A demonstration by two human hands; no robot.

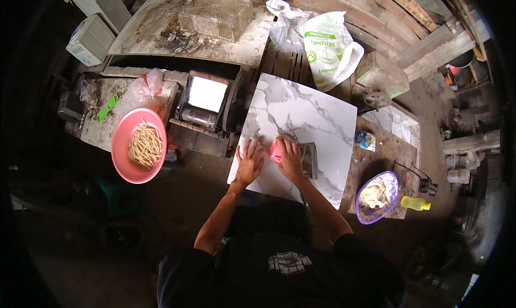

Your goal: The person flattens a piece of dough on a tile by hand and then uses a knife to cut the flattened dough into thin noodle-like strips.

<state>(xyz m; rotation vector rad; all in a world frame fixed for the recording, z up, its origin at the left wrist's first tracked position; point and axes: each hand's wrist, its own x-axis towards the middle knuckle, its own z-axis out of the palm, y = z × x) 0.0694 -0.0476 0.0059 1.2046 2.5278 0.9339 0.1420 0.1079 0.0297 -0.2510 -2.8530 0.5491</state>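
1. Work surface: you stand over a white marble-patterned slab (306, 119) set on rough wooden benches in a dim, cluttered workshop.
2. Item in hand: a small pink object (276, 150) lies on the slab near its front edge, just beside a grey metal block-shaped device (309, 158). What the pink object is cannot be told.
3. Right hand (291, 158): your fingers curl over the pink object from its right side and press on it. The fingertips are hidden behind it, so a full grasp cannot be confirmed.
4. Left hand (249, 163): it lies flat on the slab, fingers spread and holding nothing, just left of the pink object and apart from it.
5. Progress, as a judgement: the pink plate (119, 146) to your left already carries a heap of pale thin strips (144, 145), so part of the output appears finished. The purple bowl (389, 200) to your right contains pale dough-like material (373, 192), so stock appears to remain.
6. Surroundings: a yellow bottle (415, 203) lies beside the bowl. A white printed bag (329, 47) and a wire cage (216, 16) sit beyond the slab. A green tool (107, 107) lies above the plate.
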